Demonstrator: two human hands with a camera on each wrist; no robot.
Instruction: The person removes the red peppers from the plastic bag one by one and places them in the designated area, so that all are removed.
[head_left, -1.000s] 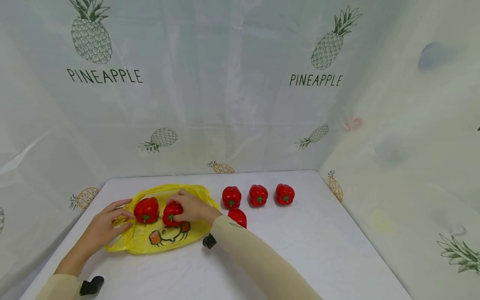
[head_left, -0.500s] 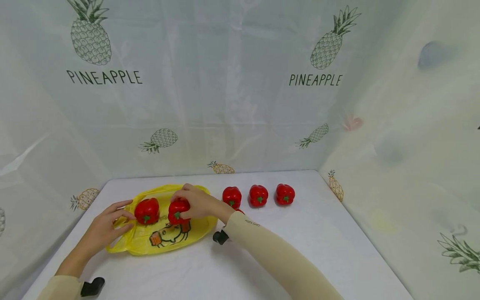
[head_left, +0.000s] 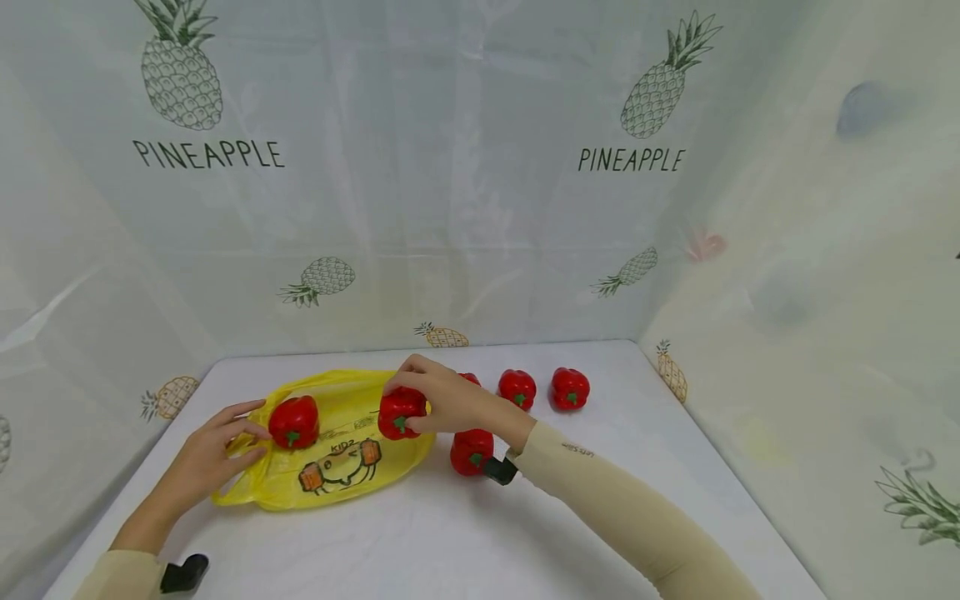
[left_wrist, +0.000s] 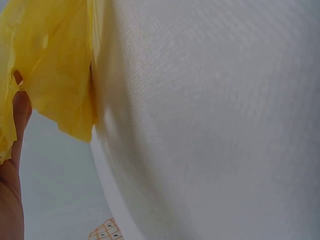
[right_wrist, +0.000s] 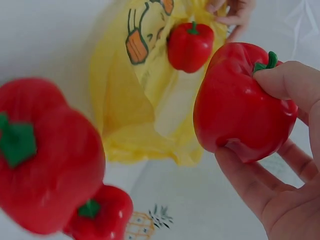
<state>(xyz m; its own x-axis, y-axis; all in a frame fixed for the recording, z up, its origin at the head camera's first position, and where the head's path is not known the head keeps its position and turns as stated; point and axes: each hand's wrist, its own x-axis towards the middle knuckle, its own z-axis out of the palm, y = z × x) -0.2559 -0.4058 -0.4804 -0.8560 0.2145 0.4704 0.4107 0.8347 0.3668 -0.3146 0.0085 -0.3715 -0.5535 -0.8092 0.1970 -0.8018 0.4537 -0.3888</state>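
Head | left hand [head_left: 208, 452] spread, touching bag [head_left: 341, 400] | right hand [head_left: 450, 402] grips pepper [head_left: 397, 412] | rear pepper [head_left: 470, 377] part-hidden

Bag [head_left: 337, 396] on left of table [head_left: 360, 550], pepper [head_left: 293, 422] on bag, four peppers [head_left: 570, 389] rightward

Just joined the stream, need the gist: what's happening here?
A person is working with bare hands at a white table. The right hand holds a red pepper at the right end of a spread yellow bag. The left hand is at the bag's left edge, by a second pepper lying on the bag. Four more peppers sit to the right: three in a back row, one partly hidden, and one nearer.
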